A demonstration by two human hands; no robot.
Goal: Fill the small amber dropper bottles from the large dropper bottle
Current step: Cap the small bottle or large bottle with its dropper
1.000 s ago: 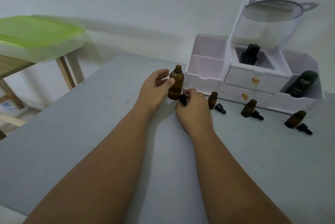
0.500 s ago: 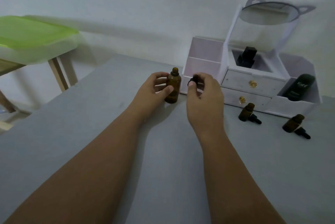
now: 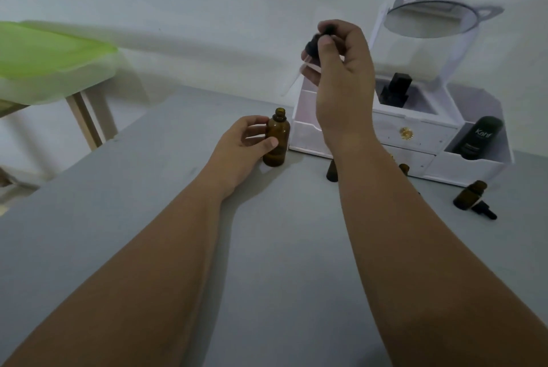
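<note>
The large amber bottle (image 3: 277,138) stands upright and uncapped on the grey table (image 3: 148,188), with my left hand (image 3: 241,150) wrapped around its side. My right hand (image 3: 341,75) is raised well above the table and pinches the black dropper cap (image 3: 313,45); its clear glass tube (image 3: 292,78) slants down to the left. Three small amber bottles stand open behind my right forearm: one (image 3: 331,170) just left of the arm, one (image 3: 404,168) mostly hidden, one (image 3: 470,194) at the right with its black dropper cap (image 3: 484,210) lying beside it.
A white cosmetic organizer (image 3: 415,135) with drawers and a round mirror (image 3: 431,18) stands at the back, holding a black tube (image 3: 478,137) and a black bottle (image 3: 396,93). A green-lidded bin (image 3: 44,64) rests on a wooden stand at the left.
My right hand has lifted the dropper from beside the large bottle's neck to high above it, with the glass tube now showing. My left hand still holds the bottle on the table.
</note>
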